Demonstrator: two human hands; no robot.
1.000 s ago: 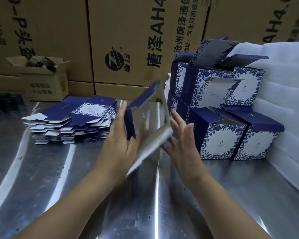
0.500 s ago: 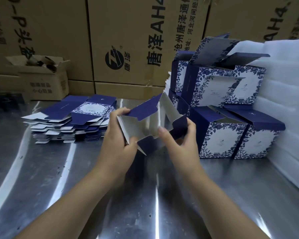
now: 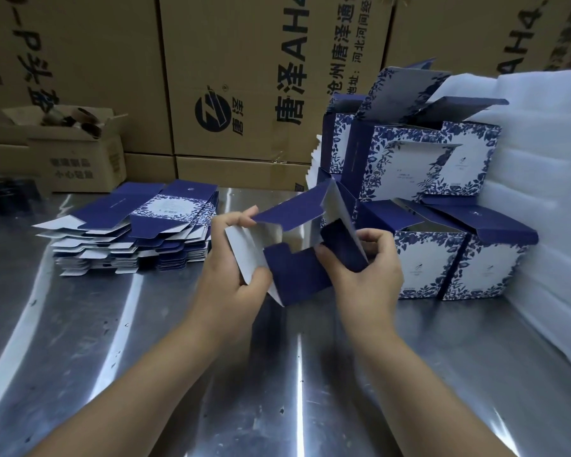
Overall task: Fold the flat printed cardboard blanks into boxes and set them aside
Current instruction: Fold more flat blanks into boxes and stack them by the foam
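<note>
Your stack of flat blanks (image 3: 136, 232) lies on the left of the steel table (image 3: 112, 341), well apart from the work. I take it that this lets the left hand draw the next one without crossing over.

Your left hand (image 3: 234, 291) grips the left wall of the half-formed box (image 3: 297, 272), thumb on the white inside and fingers curled round the outside. This looks like a steadying hold, meant to square the tube. The box itself is off the table, between your two hands, with its open end turned toward you and one navy flap standing up on the far side.

Your right hand (image 3: 370, 278) is curled round the right-hand navy flap with the thumb pressing on its face, apparently to turn it inward and close that end.

Just to the right, the finished boxes (image 3: 419, 258) stand in two tiers with their lids open, backed against white foam sheets (image 3: 541, 209). That seems to be your set-aside spot, near the right hand.

At far left a small open carton (image 3: 80, 159) holds dark odds and ends I cannot make out, and large printed cartons (image 3: 244, 61) wall off the back. The only obstacle I see is the open lids of the lower boxes, which jut out and could snag a new box as you set it down.
</note>
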